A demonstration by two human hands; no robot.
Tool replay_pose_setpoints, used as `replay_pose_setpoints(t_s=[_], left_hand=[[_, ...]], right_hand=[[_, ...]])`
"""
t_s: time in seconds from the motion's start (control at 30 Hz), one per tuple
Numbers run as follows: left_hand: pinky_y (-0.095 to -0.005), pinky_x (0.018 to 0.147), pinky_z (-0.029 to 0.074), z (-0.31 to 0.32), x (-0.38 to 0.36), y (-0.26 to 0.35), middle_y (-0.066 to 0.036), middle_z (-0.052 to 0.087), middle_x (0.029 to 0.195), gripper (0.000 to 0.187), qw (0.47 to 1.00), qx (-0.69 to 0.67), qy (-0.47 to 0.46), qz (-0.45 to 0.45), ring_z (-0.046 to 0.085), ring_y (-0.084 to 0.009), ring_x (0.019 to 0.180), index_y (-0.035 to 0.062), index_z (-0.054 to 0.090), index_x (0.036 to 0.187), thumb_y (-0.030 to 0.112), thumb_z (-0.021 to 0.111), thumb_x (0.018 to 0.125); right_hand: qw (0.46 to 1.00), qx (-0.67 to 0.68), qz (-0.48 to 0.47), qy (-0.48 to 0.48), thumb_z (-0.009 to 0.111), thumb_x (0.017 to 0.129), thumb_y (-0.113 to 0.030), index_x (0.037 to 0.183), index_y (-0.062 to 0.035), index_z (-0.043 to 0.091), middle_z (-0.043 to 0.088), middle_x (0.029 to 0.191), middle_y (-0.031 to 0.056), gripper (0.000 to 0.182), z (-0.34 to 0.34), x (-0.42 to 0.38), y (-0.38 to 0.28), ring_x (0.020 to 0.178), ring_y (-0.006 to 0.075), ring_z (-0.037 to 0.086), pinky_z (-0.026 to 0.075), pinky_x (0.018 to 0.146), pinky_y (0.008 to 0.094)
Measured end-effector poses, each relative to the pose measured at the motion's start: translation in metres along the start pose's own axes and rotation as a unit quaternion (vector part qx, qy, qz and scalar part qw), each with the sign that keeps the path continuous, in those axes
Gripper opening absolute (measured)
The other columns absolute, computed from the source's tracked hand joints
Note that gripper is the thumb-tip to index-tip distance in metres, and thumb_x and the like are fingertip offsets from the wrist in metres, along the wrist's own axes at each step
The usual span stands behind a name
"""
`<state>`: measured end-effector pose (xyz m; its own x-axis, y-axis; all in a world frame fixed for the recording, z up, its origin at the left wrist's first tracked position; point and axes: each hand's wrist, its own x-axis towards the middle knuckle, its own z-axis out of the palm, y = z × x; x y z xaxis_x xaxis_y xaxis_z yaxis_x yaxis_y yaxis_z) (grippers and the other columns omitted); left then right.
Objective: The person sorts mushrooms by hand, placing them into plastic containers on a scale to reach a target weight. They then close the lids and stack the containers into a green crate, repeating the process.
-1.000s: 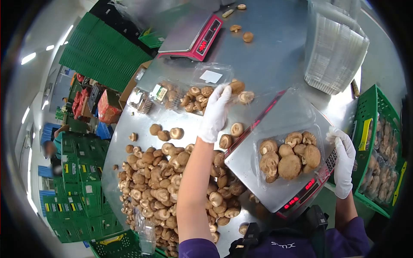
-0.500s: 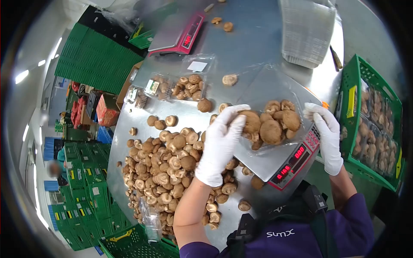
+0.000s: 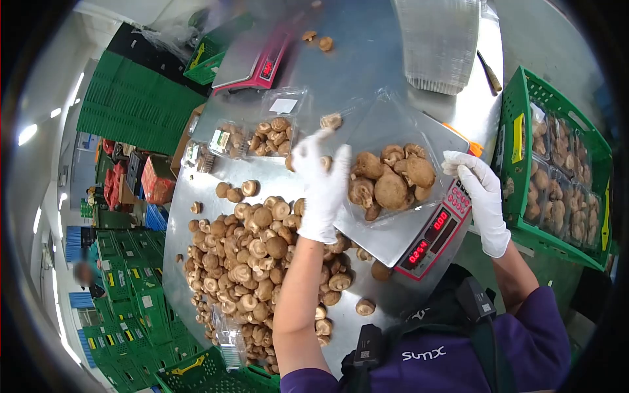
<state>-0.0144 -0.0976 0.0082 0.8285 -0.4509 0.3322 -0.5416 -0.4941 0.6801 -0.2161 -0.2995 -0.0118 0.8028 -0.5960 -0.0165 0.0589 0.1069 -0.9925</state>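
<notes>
My left hand (image 3: 320, 187), in a white glove, is open with fingers spread, left of a clear plastic box (image 3: 377, 218) and above the loose mushrooms. The open-lidded box holds several brown mushrooms (image 3: 393, 190) and rests on a red-edged digital scale (image 3: 373, 243), whose lower display reads 0.254. My right hand (image 3: 481, 203), also gloved, has its fingers curled closed at the box's right edge. Its fingertips appear to pinch the thin rim. A single mushroom (image 3: 331, 121) lies just beyond my left fingertips.
A large heap of mushrooms (image 3: 252, 255) spreads left of the scale. Filled packs (image 3: 270, 136) and a second scale (image 3: 252, 59) stand farther back. Stacked clear boxes (image 3: 436, 49) and a knife (image 3: 489, 71) lie at the back right. A green crate (image 3: 517, 141) of packs stands right.
My left hand has let go of a mushroom, now in the box, and moved left, opening. The lower scale reading rose from 0.166 to 0.254. My right hand stays by the box; the view has shifted.
</notes>
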Motion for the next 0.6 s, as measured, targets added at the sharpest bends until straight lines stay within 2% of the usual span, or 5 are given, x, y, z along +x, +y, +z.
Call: replay_pose_setpoints(t_s=[0.03, 0.2, 0.37, 0.53, 0.6], left_hand=[[-0.0435, 0.104, 0.038, -0.009, 0.004, -0.011, -0.015, 0.053, 0.127, 0.038, 0.999, -0.011, 0.029, 0.025, 0.044, -0.0304, 0.120, 0.0084, 0.058, 0.125, 0.026, 0.068, 0.093], [-0.0386, 0.106, 0.041, -0.069, 0.001, -0.028, -0.013, 0.056, 0.131, 0.034, 0.963, -0.138, 0.115, -0.201, 0.051, -0.0237, 0.123, 0.0047, 0.055, 0.128, 0.020, 0.061, 0.098], [-0.0304, 0.093, 0.043, -0.091, -0.008, -0.031, -0.006, 0.060, 0.119, 0.035, 0.955, -0.184, 0.138, -0.189, 0.054, -0.0146, 0.107, 0.0057, 0.058, 0.127, 0.024, 0.063, 0.098], [-0.0338, 0.097, 0.047, -0.047, -0.007, -0.028, -0.010, 0.065, 0.116, 0.044, 0.921, -0.304, 0.015, -0.242, 0.061, -0.0183, 0.107, 0.0029, 0.051, 0.134, 0.022, 0.065, 0.097], [-0.0365, 0.097, 0.048, -0.017, 0.002, -0.024, -0.015, 0.066, 0.116, 0.046, 0.858, -0.400, -0.034, -0.320, 0.062, -0.0210, 0.108, 0.0003, 0.050, 0.134, 0.027, 0.064, 0.098]], right_hand=[[1.000, 0.002, -0.004, 0.005, 0.049, 0.101, -0.002, 0.123, 0.0032, 0.062, 0.067, 0.119, 0.0082, 0.026, -0.002, 0.000, -0.002, 0.106, 0.0158, 0.064, 0.048, 0.099, 0.0299], [0.998, -0.023, -0.014, 0.058, 0.049, 0.101, -0.004, 0.121, 0.0021, 0.064, 0.070, 0.113, 0.0078, 0.026, -0.028, 0.002, -0.005, 0.102, 0.0141, 0.064, 0.049, 0.096, 0.0284], [0.996, -0.027, -0.009, 0.087, 0.050, 0.102, -0.008, 0.119, 0.0013, 0.065, 0.070, 0.109, 0.0077, 0.025, -0.035, 0.000, -0.005, 0.100, 0.0130, 0.064, 0.048, 0.093, 0.0273], [0.998, -0.030, 0.004, 0.045, 0.050, 0.103, -0.010, 0.123, 0.0016, 0.064, 0.069, 0.113, 0.0073, 0.027, -0.023, -0.001, -0.003, 0.102, 0.0136, 0.064, 0.048, 0.095, 0.0272], [0.999, -0.027, 0.006, 0.029, 0.049, 0.103, -0.010, 0.125, 0.0020, 0.062, 0.067, 0.119, 0.0072, 0.028, -0.011, 0.000, -0.005, 0.105, 0.0141, 0.063, 0.048, 0.099, 0.0287]])
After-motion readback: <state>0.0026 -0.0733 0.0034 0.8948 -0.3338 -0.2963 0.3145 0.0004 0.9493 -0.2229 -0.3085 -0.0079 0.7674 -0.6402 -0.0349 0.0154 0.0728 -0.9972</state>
